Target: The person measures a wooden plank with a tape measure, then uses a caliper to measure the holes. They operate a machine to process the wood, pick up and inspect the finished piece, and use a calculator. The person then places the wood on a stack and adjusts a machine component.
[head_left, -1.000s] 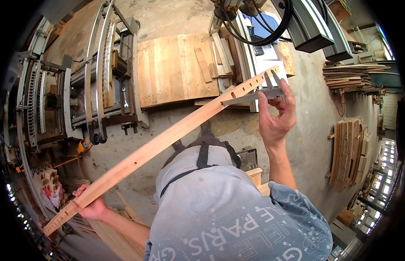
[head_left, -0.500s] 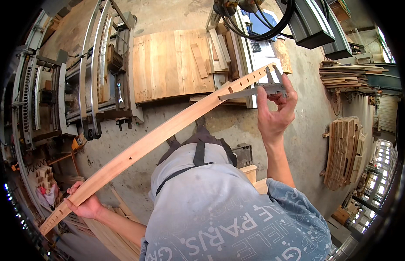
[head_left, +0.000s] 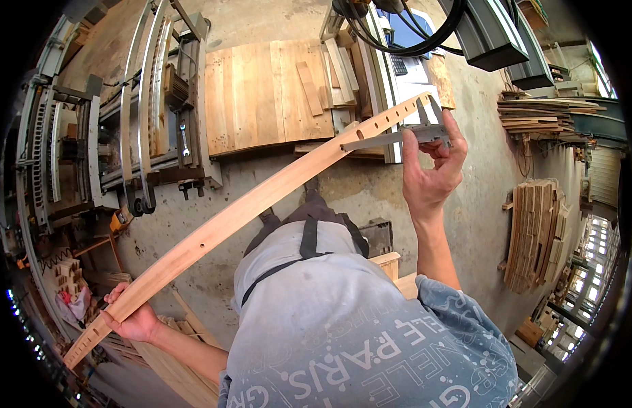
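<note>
A long, pale wooden rail [head_left: 244,209] runs slantwise across my front, from lower left to upper right. Slots are cut near both its ends, and a small round hole shows along its length. My left hand [head_left: 131,316] is wrapped round the rail near the lower-left end. In my right hand [head_left: 433,162] is a grey metal caliper [head_left: 425,134], pinched between thumb and fingers. Its jaws reach up to the slotted far end of the rail, while its thin beam points left, the tip overlapping the rail beside a larger slot.
Beyond the rail lies a wooden panel top [head_left: 261,95] with loose strips on it. Metal machine rails [head_left: 143,102] stand at the left, with a wrench [head_left: 185,139] on them. Stacked boards [head_left: 533,234] rest on the floor at right. Black cables [head_left: 425,44] hang at the top.
The view has shifted slightly. My right hand and the caliper stay at the rail's far end with little movement, and my left hand keeps its hold.
</note>
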Available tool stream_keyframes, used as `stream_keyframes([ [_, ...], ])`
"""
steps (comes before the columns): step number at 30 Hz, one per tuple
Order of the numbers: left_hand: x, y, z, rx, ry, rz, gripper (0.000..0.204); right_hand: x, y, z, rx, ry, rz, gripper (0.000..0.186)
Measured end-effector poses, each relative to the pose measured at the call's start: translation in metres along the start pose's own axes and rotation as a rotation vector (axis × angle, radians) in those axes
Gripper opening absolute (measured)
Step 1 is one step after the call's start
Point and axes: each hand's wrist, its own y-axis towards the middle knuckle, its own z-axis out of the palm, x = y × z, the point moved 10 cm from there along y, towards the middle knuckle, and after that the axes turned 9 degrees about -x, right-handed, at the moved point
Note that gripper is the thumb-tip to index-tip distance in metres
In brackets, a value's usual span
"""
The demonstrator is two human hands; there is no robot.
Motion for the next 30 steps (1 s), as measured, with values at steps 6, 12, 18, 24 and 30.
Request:
stream_keyframes([
  [6,-0.002,-0.003,-0.010,-0.023,-0.002,-0.003,0.024,0.004,0.000,0.004,0.003,-0.089,0.008,0.065],
  [12,-0.004,-0.001,0.003,-0.057,-0.061,0.061,0.030,0.034,0.003,-0.015,-0.030,0.039,0.102,0.066],
  [18,-0.002,-0.020,0.022,-0.024,-0.156,0.085,0.060,0.130,0.016,0.024,0.006,0.434,0.068,0.066],
  [24,-0.006,-0.029,0.032,0.118,-0.285,0.013,0.074,0.291,-0.006,0.086,0.220,0.823,-0.058,0.072],
  [30,-0.007,-0.047,0.039,0.030,-0.340,-0.006,0.079,0.452,-0.026,0.135,0.459,1.199,-0.362,0.076],
])
